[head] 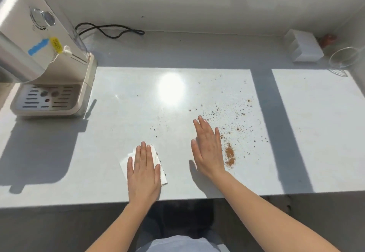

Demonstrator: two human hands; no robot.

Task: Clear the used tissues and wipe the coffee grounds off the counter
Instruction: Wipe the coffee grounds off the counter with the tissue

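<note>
My left hand (143, 170), fingers straight, presses the folded white paper tissue (124, 165) flat, right of the cream coffee machine (49, 54). My right hand (207, 149), also flat and holding nothing, lies farther right, just beside the brown coffee grounds (230, 156) on the white counter (118, 133). A fast wipe, I think, could push grounds over the front edge.

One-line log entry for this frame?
left hand flat on white folded tissue | right hand open beside brown coffee grounds | white counter unwiped

White tissue (126, 162) flat near counter (118, 129) edge; brown grounds (230, 156) scattered (small heap)
</note>
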